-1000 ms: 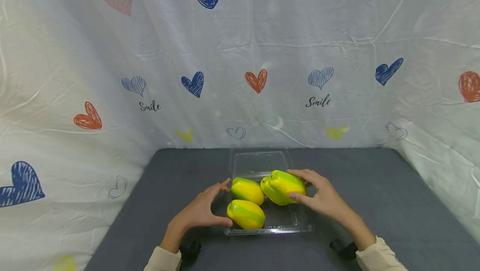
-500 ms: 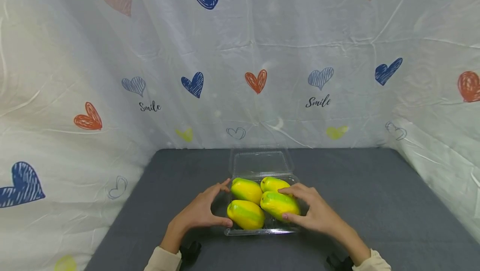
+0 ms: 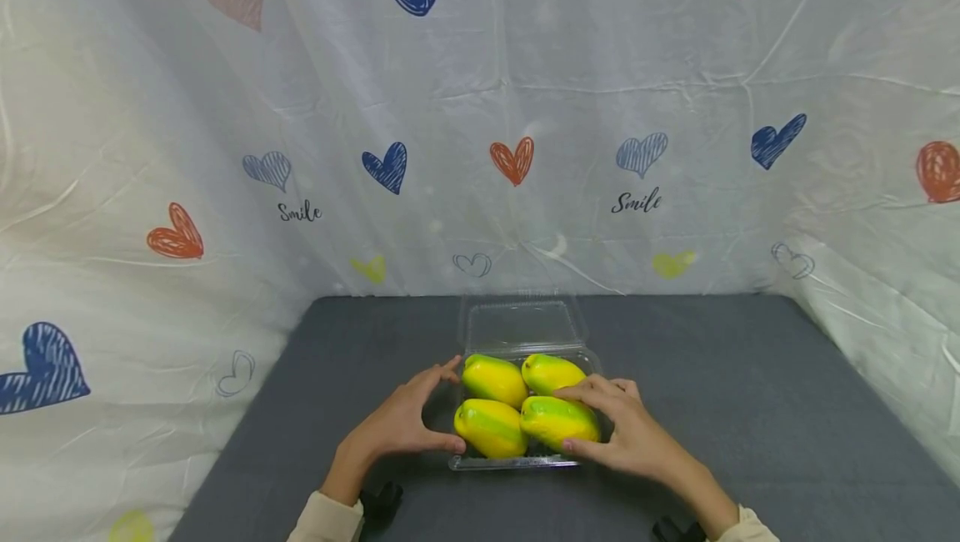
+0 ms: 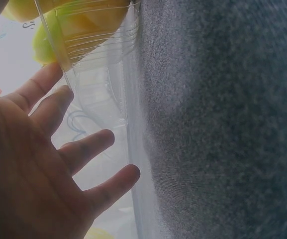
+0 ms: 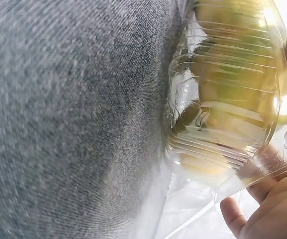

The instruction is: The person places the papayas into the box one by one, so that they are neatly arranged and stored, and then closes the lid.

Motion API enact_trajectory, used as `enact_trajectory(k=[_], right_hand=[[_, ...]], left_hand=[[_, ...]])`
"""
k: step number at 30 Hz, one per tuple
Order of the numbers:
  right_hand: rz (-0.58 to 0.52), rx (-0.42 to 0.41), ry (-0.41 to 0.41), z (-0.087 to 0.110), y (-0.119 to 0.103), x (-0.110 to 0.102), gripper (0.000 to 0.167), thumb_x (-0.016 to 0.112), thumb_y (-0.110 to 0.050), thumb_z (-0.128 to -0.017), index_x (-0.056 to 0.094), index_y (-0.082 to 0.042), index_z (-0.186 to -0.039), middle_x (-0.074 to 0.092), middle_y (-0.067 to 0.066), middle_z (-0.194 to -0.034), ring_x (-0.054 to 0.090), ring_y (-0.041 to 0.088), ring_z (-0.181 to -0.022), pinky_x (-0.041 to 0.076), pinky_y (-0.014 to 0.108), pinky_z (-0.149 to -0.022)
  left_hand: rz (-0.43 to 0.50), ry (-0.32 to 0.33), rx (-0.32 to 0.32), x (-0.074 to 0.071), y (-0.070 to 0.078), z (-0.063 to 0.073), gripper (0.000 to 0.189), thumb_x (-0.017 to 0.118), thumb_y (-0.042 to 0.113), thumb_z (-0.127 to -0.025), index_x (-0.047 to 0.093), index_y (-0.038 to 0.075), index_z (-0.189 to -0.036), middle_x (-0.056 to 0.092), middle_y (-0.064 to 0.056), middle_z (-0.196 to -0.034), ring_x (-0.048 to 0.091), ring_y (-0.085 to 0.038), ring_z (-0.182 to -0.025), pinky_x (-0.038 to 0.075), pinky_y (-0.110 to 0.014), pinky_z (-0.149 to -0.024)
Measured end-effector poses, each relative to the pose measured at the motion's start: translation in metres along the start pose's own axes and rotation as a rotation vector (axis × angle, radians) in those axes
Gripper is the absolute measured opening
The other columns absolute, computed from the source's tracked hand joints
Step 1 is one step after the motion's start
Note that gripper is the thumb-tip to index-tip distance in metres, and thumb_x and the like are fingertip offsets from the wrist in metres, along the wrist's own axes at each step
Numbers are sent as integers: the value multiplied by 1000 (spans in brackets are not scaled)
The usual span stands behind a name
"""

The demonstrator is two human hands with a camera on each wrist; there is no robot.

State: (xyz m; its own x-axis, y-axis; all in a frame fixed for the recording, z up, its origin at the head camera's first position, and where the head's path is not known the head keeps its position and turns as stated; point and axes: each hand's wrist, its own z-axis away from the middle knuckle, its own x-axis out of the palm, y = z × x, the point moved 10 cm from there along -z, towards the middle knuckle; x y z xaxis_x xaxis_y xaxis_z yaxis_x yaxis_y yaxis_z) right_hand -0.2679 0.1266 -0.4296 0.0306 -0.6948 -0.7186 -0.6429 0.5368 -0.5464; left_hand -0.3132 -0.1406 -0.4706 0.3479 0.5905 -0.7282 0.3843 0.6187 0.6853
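A clear plastic clamshell box [image 3: 513, 464] lies with its lid raised at the back, holding several yellow-green papayas in two rows. My right hand [image 3: 630, 429] holds the front-right papaya [image 3: 558, 421], thumb at its near side and fingers over its far side. Behind that one sits the back-right papaya [image 3: 551, 372]. My left hand [image 3: 405, 417] spans the box's left side, beside the front-left papaya [image 3: 491, 428] and the back-left papaya [image 3: 495, 380]. In the left wrist view, its fingers are spread and two fingertips touch the box rim. The box wall partly covers my right fingers in the right wrist view.
The transparent lid [image 3: 525, 325] leans back toward the far table edge. A dark grey cloth [image 3: 720, 375] covers the table. A white curtain [image 3: 570, 42] printed with hearts surrounds it. A black strap [image 3: 382, 500] sits at my left wrist.
My right hand has brought its papaya from above the back-right one toward the front and down into the front-right spot of the box. The left hand has stayed in place.
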Motion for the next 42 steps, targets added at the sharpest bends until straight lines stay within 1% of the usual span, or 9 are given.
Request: enact_trajectory(k=[5, 9, 14, 17, 21, 27, 33, 38, 42], right_hand=[[5, -4, 25, -1, 0, -3, 55, 84, -38, -84, 66, -26, -134, 59, -16, -112, 55, 3, -98, 24, 39, -89], [-5, 14, 89, -6, 5, -13, 51, 83, -30, -85, 67, -22, -133, 62, -7, -110, 55, 14, -99, 26, 41, -88], [-32, 83, 193, -16, 21, -32, 42, 78, -20, -90, 67, -15, -131, 66, 4, -114, 55, 23, -99, 33, 43, -85], [-36, 150, 212, -21, 36, -40, 40, 75, -21, -94, 65, -13, -131, 67, 9, -119, 57, 25, -99, 43, 48, -85], [-57, 258, 183, -27, 58, -44, 44, 70, -29, -98, 61, -10, -136, 65, 15, -125, 61, 28, -103, 51, 51, -88], [-74, 410, 104, -31, 93, -39, 57, 65, -42, -99, 55, -5, -142, 60, 19, -133, 61, 30, -107, 54, 45, -87], [-113, 521, 34, -36, 121, -32, 63, 59, -48, -101, 51, -4, -145, 57, 21, -139, 60, 35, -116, 54, 51, -93], [-158, 577, -26, -42, 134, -23, 68, 55, -54, -102, 47, -4, -148, 53, 22, -145, 56, 37, -124, 52, 52, -97], [-188, 585, -50, -50, 140, -18, 70, 54, -55, -102, 45, -4, -149, 52, 22, -147, 55, 35, -125, 53, 49, -96]], left_hand=[[1, -1, 5, 0, -1, 0, 80, 87, 54, -75, 49, 27, -140, 22, 15, -169, 25, -35, -156, 27, -74, -114], [5, -3, -2, 0, -2, 0, 79, 87, 55, -74, 48, 32, -139, 21, 18, -169, 21, -34, -157, 26, -74, -116], [6, 1, 2, 0, -1, 0, 79, 88, 54, -74, 49, 31, -139, 22, 16, -169, 20, -35, -158, 24, -75, -116], [6, 0, 0, 0, 0, 0, 80, 87, 54, -74, 49, 29, -140, 22, 16, -169, 20, -35, -157, 24, -74, -116], [4, -5, 1, 0, -1, 0, 81, 86, 56, -75, 49, 27, -141, 22, 15, -169, 20, -36, -157, 24, -75, -116], [11, -5, 15, 0, -1, 0, 81, 86, 55, -76, 49, 22, -141, 23, 12, -170, 20, -39, -157, 23, -77, -114], [12, -8, 5, 1, -3, 0, 82, 85, 56, -76, 49, 24, -141, 22, 14, -169, 20, -38, -157, 24, -75, -115], [16, -10, 2, 2, -3, 1, 81, 86, 56, -76, 49, 26, -141, 22, 16, -169, 20, -37, -157, 25, -75, -115], [18, -10, 8, 0, -1, 0, 81, 86, 55, -76, 49, 23, -141, 22, 14, -169, 19, -39, -157, 23, -77, -114]])
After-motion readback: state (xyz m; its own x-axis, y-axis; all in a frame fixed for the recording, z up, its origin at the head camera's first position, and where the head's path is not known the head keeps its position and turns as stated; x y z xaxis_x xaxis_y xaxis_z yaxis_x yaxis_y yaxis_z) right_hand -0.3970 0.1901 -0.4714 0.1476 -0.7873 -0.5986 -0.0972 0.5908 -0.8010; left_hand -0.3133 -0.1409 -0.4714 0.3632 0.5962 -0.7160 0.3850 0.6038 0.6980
